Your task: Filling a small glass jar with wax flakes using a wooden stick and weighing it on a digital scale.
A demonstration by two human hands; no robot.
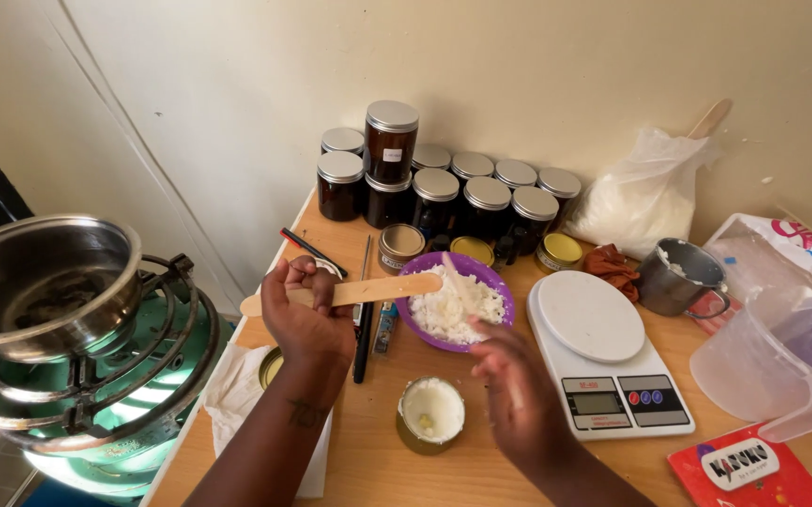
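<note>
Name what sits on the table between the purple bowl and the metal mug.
In the head view, the round white platform of the kitchen scale lies between the purple bowl and the metal mug.

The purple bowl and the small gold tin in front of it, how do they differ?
The purple bowl is wider and heaped with loose white flakes; the gold tin is smaller, and its white filling lies smooth and level. The bowl sits farther back, the tin nearer the person. Both are round, open and hold white material.
</note>
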